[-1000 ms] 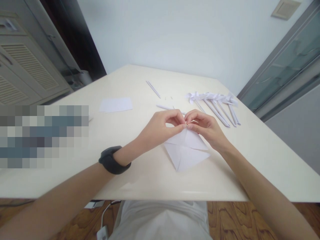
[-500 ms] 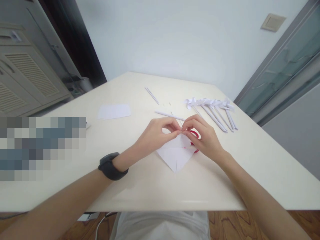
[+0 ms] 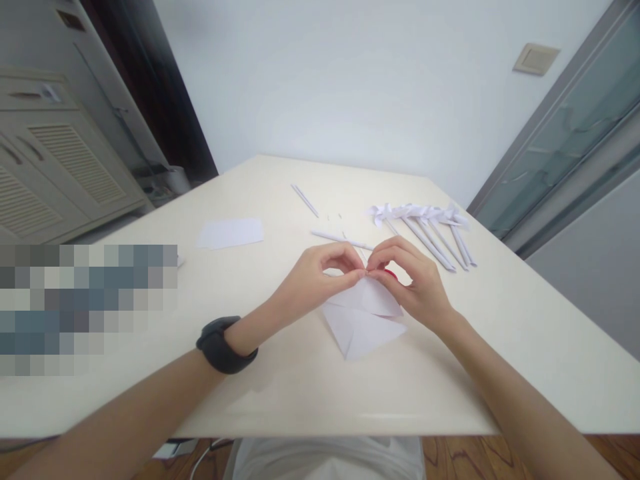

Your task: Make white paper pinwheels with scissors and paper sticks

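Head view, person seated at pale surface [image 3: 280, 393]. Both hands meet at top corner of folded white paper [image 3: 365, 320]. Left hand [image 3: 313, 280] w/ black wristband [image 3: 223, 343]: thumb + forefinger grip narrow, pinching paper tip. Right hand [image 3: 413, 283]: same narrow pinch, fingertips touching left's. Paper near surface centre, already creased into triangle w/ flaps; fold appears partway, not finished shape. Row of finished paper pinwheels on sticks [image 3: 425, 223] well apart, far right. Loose paper stick [image 3: 340, 239] just beyond hands. Spare white sheet [image 3: 230, 233] left.
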A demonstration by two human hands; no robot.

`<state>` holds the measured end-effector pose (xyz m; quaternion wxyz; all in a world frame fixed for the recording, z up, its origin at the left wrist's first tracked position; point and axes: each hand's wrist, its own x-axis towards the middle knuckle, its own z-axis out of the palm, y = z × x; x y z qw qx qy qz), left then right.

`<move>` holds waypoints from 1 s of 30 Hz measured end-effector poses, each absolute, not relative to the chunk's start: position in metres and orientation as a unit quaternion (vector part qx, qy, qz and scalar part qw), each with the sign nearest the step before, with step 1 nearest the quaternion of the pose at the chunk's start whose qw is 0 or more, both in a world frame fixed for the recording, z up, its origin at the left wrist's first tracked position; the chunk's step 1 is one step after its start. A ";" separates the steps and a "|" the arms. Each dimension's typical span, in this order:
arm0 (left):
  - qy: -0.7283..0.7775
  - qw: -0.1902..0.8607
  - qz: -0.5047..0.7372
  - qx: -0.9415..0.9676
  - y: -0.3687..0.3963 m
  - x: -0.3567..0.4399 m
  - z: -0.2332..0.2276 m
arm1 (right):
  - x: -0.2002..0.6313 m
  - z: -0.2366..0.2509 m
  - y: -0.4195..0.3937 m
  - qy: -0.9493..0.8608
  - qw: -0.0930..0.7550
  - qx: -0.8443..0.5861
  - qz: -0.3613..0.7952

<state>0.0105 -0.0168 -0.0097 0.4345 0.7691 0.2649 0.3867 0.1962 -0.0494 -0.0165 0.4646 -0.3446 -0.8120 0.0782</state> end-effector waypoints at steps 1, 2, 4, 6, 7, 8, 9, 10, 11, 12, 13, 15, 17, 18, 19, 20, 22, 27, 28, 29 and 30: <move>0.262 0.435 0.390 0.768 -0.018 0.011 -0.009 | 0.196 -0.016 -0.050 -0.812 0.467 -0.342 0.074; 0.260 0.434 0.394 0.767 -0.019 0.011 -0.009 | 0.196 -0.016 -0.050 -0.812 0.469 -0.340 0.070; 0.258 0.429 0.402 0.766 -0.020 0.011 -0.009 | 0.196 -0.015 -0.051 -0.812 0.472 -0.337 0.063; 0.260 0.422 0.408 0.767 -0.022 0.011 -0.009 | 0.196 -0.015 -0.052 -0.813 0.473 -0.334 0.057; 0.261 0.419 0.410 0.767 -0.022 0.011 -0.009 | 0.196 -0.015 -0.052 -0.814 0.473 -0.333 0.056; 0.262 0.416 0.412 0.767 -0.023 0.011 -0.009 | 0.196 -0.015 -0.052 -0.815 0.473 -0.332 0.055; 0.263 0.414 0.413 0.768 -0.023 0.011 -0.009 | 0.196 -0.015 -0.052 -0.815 0.473 -0.330 0.054; 0.263 0.411 0.415 0.768 -0.024 0.011 -0.009 | 0.196 -0.014 -0.053 -0.815 0.473 -0.330 0.053; 0.263 0.407 0.417 0.769 -0.024 0.010 -0.009 | 0.196 -0.014 -0.053 -0.815 0.474 -0.330 0.052; 0.264 0.404 0.419 0.770 -0.024 0.010 -0.009 | 0.195 -0.014 -0.053 -0.814 0.474 -0.331 0.051; 0.265 0.400 0.421 0.770 -0.024 0.010 -0.009 | 0.195 -0.014 -0.053 -0.814 0.475 -0.331 0.050; 0.269 0.394 0.424 0.770 -0.024 0.010 -0.008 | 0.195 -0.013 -0.054 -0.813 0.477 -0.331 0.049; 0.270 0.390 0.427 0.770 -0.024 0.010 -0.007 | 0.195 -0.013 -0.054 -0.812 0.478 -0.330 0.049; 0.269 0.389 0.428 0.770 -0.023 0.010 -0.007 | 0.195 -0.013 -0.055 -0.812 0.479 -0.329 0.050; 0.268 0.388 0.427 0.771 -0.022 0.010 -0.007 | 0.195 -0.012 -0.055 -0.812 0.479 -0.329 0.051; 0.266 0.386 0.428 0.773 -0.021 0.009 -0.007 | 0.195 -0.012 -0.055 -0.813 0.478 -0.328 0.053; 0.264 0.384 0.428 0.774 -0.020 0.008 -0.007 | 0.195 -0.012 -0.055 -0.815 0.476 -0.326 0.058; 0.264 0.385 0.411 0.783 -0.018 0.005 -0.005 | 0.196 -0.012 -0.055 -0.821 0.466 -0.319 0.083; 0.264 0.388 0.403 0.786 -0.017 0.005 -0.004 | 0.196 -0.012 -0.055 -0.822 0.464 -0.319 0.090; 0.262 0.392 0.394 0.789 -0.017 0.004 -0.003 | 0.196 -0.011 -0.055 -0.822 0.462 -0.318 0.097; 0.260 0.395 0.387 0.791 -0.017 0.003 -0.002 | 0.196 -0.011 -0.055 -0.822 0.461 -0.317 0.104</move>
